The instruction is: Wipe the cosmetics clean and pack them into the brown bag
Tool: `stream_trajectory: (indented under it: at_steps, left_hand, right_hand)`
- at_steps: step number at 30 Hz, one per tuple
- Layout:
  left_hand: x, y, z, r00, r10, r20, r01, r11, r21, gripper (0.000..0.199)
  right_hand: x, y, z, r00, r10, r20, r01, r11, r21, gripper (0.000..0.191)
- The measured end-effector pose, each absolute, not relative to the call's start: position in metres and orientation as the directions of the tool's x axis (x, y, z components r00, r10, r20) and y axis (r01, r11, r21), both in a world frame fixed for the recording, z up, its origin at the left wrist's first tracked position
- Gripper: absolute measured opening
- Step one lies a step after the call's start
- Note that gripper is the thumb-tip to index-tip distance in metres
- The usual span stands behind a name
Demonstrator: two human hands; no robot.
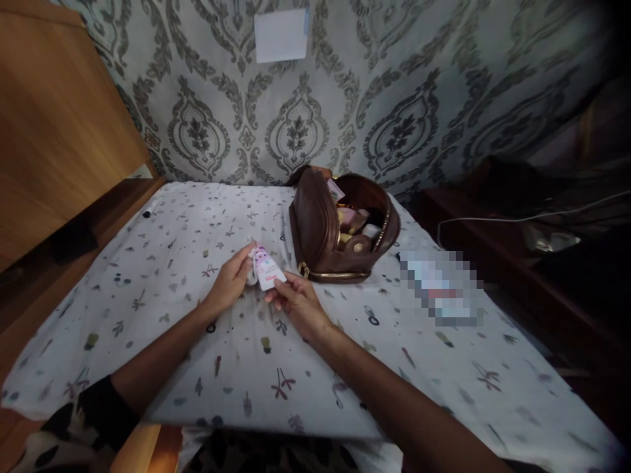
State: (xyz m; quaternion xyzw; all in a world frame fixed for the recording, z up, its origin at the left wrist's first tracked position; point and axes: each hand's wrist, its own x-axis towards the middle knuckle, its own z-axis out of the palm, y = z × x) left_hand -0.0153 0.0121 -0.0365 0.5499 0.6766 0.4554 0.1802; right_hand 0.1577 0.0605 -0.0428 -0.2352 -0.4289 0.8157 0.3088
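Centrally, above a patterned cloth (187,249), a small printed card (269,269) is held between two bare hands. Its lower edge is pinched by the right hand (303,305), thumb laid over the printed face. By the left hand (231,281), a small white item (253,266) is clamped at the card's upper left side; whether it is joined to the card cannot be told. Just beyond the right hand, a brown bag (320,230) is seen standing unzipped on the cloth, with assorted small items (352,226) packed inside. Farther right, a pixelated object (444,289) is laid on the cloth. Behind, a white rectangle (280,36) is mounted on the ornate wall (296,125).
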Motion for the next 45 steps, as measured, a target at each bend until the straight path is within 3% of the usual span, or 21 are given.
stream_trajectory:
  at_steps: [8, 14, 17, 19, 21, 24, 26, 29, 31, 33, 35, 38, 41, 45]
  left_hand:
    - [0.014, -0.001, -0.023, 0.041, 0.962, 0.271, 0.615, -0.238, 0.752, 0.047]
    - [0.01, -0.002, -0.023, -0.185, 0.939, 0.289, 0.566, -0.138, 0.813, 0.054]
    - [0.005, 0.0, -0.022, -0.346, 0.864, 0.366, 0.562, -0.122, 0.818, 0.038]
    - [0.004, 0.001, -0.02, -0.345, 0.823, 0.451, 0.628, -0.155, 0.763, 0.022]
    - [0.006, 0.0, -0.019, -0.237, 0.796, 0.557, 0.709, -0.251, 0.659, 0.013]
    - [0.01, -0.001, -0.02, -0.024, 0.769, 0.639, 0.781, -0.384, 0.492, 0.015]
    - [0.009, -0.002, -0.021, 0.01, 0.777, 0.63, 0.813, -0.373, 0.447, 0.018]
    - [0.0, 0.001, -0.019, -0.136, 0.774, 0.618, 0.816, -0.266, 0.513, 0.018]
    - [-0.009, 0.005, -0.016, -0.277, 0.769, 0.576, 0.734, -0.218, 0.644, 0.024]
    - [-0.015, 0.009, -0.014, -0.401, 0.798, 0.45, 0.521, -0.206, 0.828, 0.035]
    - [-0.017, 0.013, -0.014, -0.44, 0.863, 0.248, 0.198, -0.177, 0.964, 0.044]
    - [-0.013, 0.015, -0.014, -0.402, 0.915, 0.043, -0.125, -0.101, 0.987, 0.049]
    - [-0.008, 0.014, -0.012, -0.43, 0.902, 0.03, -0.141, -0.1, 0.985, 0.048]
    - [-0.007, 0.012, -0.01, -0.5, 0.862, 0.085, -0.037, -0.12, 0.992, 0.038]
  right_hand:
    - [0.159, 0.07, -0.042, -0.614, 0.782, -0.109, -0.403, -0.429, -0.809, 0.04]
    - [0.159, 0.067, -0.039, -0.609, 0.79, -0.069, -0.345, -0.342, -0.874, 0.039]
    - [0.158, 0.064, -0.041, -0.595, 0.803, -0.033, -0.291, -0.253, -0.923, 0.039]
    - [0.158, 0.064, -0.043, -0.596, 0.803, -0.018, -0.264, -0.217, -0.94, 0.039]
    - [0.158, 0.064, -0.045, -0.606, 0.795, -0.014, -0.248, -0.205, -0.947, 0.04]
    - [0.158, 0.065, -0.047, -0.624, 0.782, -0.009, -0.255, -0.214, -0.943, 0.04]
    - [0.158, 0.064, -0.047, -0.644, 0.765, -0.005, -0.267, -0.23, -0.936, 0.039]
    - [0.159, 0.06, -0.043, -0.698, 0.716, -0.012, -0.275, -0.283, -0.919, 0.04]
    - [0.16, 0.058, -0.038, -0.751, 0.659, -0.041, -0.266, -0.359, -0.894, 0.039]
    - [0.161, 0.057, -0.034, -0.804, 0.588, -0.095, -0.244, -0.471, -0.848, 0.036]
    - [0.161, 0.058, -0.03, -0.84, 0.522, -0.148, -0.221, -0.58, -0.784, 0.034]
    - [0.161, 0.06, -0.029, -0.858, 0.478, -0.186, -0.209, -0.658, -0.724, 0.032]
    - [0.161, 0.06, -0.031, -0.857, 0.475, -0.201, -0.199, -0.664, -0.721, 0.035]
    - [0.159, 0.056, -0.034, -0.823, 0.533, -0.196, -0.222, -0.619, -0.753, 0.049]
